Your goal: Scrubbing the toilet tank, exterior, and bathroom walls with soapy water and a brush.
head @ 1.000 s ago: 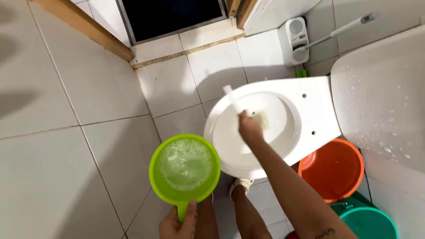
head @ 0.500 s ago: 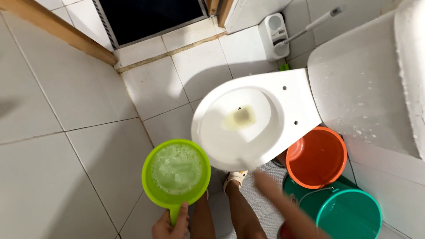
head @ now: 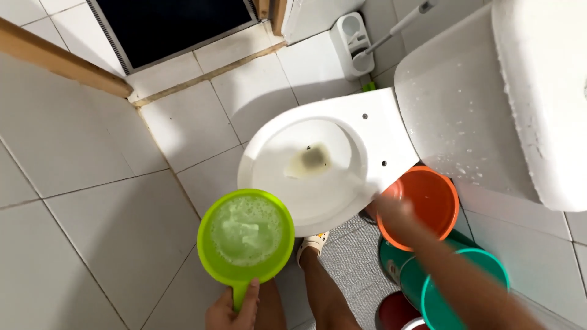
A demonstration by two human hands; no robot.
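At the bottom centre, the left hand point(head: 232, 311) is clenched round the handle of a lime-green dipper point(head: 246, 237), level and full of foamy water, beside the front rim of the white toilet bowl point(head: 312, 168). The right hand point(head: 396, 212) is a blur over the orange bucket point(head: 422, 205) at right, grip impossible to tell. By the look of it nothing is poured yet: the suds are all in the dipper, and a dark stain sits in the bowl's middle.

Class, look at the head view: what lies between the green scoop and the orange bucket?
In the head view, the front rim of the white toilet bowl lies between the green scoop and the orange bucket, with the blurred right hand at the bucket's near edge.
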